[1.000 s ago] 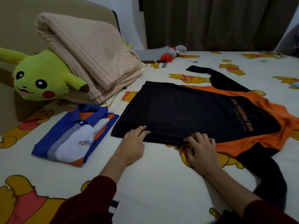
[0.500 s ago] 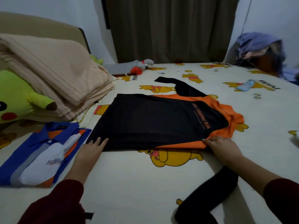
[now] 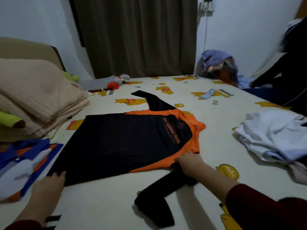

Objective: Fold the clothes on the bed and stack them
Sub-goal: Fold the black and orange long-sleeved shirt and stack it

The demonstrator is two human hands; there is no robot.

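A black long-sleeved shirt with orange shoulders [image 3: 126, 143] lies flat, back up, across the bed [image 3: 108, 205]. My left hand [image 3: 48, 185] rests on the sheet with its fingertips touching the shirt's near hem corner. My right hand [image 3: 189, 163] presses on the near orange edge where the sleeve begins. The near black sleeve [image 3: 157, 196] trails bent toward me; the far sleeve [image 3: 149, 100] points away. A folded blue, white and orange polo shirt [image 3: 21, 163] lies at the left.
A heap of white clothes [image 3: 274, 138] sits at the right. A folded beige blanket [image 3: 36, 100] and a yellow-green plush [image 3: 10, 120] fill the far left. A person in dark clothes [image 3: 290, 72] stands at the far right, near a clothes pile [image 3: 217, 63].
My right hand slid right along the shirt's near edge to the orange shoulder. My left hand slid left to the hem corner. The view swung right and up.
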